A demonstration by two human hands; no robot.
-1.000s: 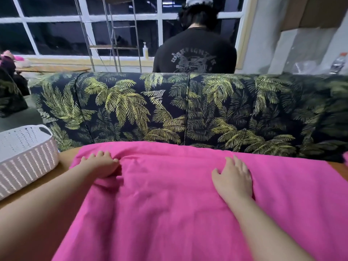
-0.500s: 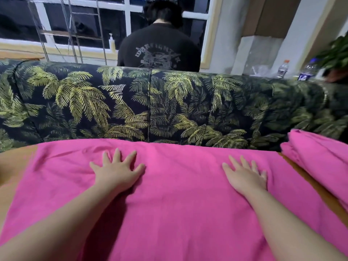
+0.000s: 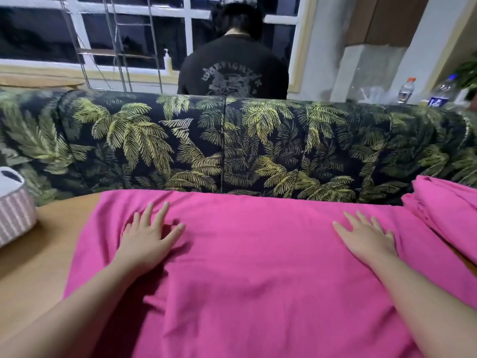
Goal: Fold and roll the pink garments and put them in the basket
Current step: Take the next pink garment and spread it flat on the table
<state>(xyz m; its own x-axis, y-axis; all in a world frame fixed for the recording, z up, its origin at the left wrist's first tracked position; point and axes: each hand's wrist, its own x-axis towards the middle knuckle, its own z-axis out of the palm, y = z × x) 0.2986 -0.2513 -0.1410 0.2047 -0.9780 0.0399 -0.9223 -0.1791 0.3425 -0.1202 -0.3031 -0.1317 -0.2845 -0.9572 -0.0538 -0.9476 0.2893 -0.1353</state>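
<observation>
A pink garment (image 3: 253, 254) lies spread flat across the wooden table (image 3: 44, 259), reaching its far edge. My left hand (image 3: 149, 239) rests palm down on the garment's left part, fingers spread. My right hand (image 3: 366, 239) lies flat on its right part, fingers also apart. Neither hand grips the cloth. A second pile of pink garments (image 3: 449, 210) sits at the right edge, touching the spread one. The white perforated basket (image 3: 13, 210) stands at the far left of the table, only partly in view.
A sofa (image 3: 232, 146) with a palm-leaf print runs right behind the table's far edge. A person in a black shirt (image 3: 232, 71) stands behind it, facing the window. Two bottles (image 3: 406, 90) stand at the back right.
My left hand went from bunching the cloth's left corner to lying flat with spread fingers. My right hand slid to the right. The view swung right, then partly back, bringing the basket's edge in again.
</observation>
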